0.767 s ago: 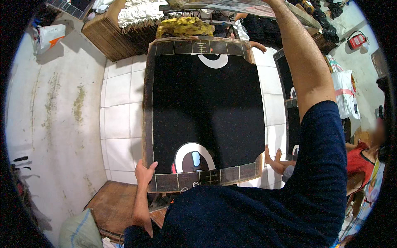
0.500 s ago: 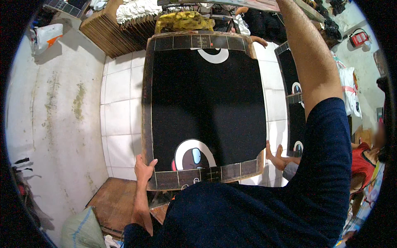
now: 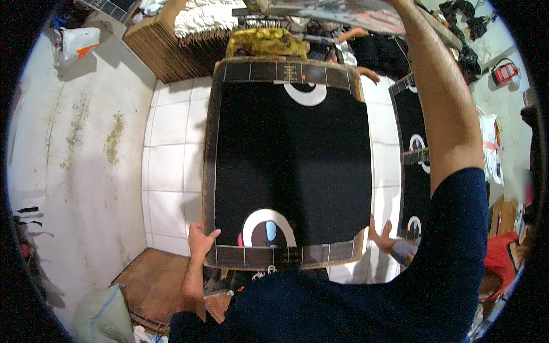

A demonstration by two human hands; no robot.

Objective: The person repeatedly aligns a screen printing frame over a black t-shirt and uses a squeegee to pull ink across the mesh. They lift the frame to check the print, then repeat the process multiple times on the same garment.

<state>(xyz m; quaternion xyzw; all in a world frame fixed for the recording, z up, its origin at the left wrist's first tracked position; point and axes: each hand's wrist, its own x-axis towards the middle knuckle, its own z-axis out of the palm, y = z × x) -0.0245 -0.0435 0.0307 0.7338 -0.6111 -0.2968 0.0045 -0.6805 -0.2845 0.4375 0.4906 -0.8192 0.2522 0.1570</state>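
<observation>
In front of me lies a large printing board [image 3: 210, 171] with dark, ruled edge strips. Black fabric [image 3: 291, 154] covers its middle, showing a printed eye motif [image 3: 269, 228] near me and part of a white ring [image 3: 306, 97] at the far end. My left hand [image 3: 203, 240] grips the board's near left edge, thumb on top, fingers along the outer side. My right arm [image 3: 446, 97] reaches far forward, its hand beyond the upper rim and hidden. Beside that arm's upper end is a framed, translucent printing screen [image 3: 343, 11] with pinkish smears.
Another person's hand [image 3: 369, 74] is near the far right corner. Bare feet, it seems, show by the near right corner [image 3: 383, 234]. More boards with black fabric [image 3: 412, 188] stand right; a stained yellow cloth [image 3: 266, 43] lies beyond. Left are a wall [image 3: 91, 171] and wooden panel [image 3: 151, 286].
The whole view has shifted, so the board sits slightly lower and further right. More of the screen shows at the top. My left hand keeps its hold on the board's edge.
</observation>
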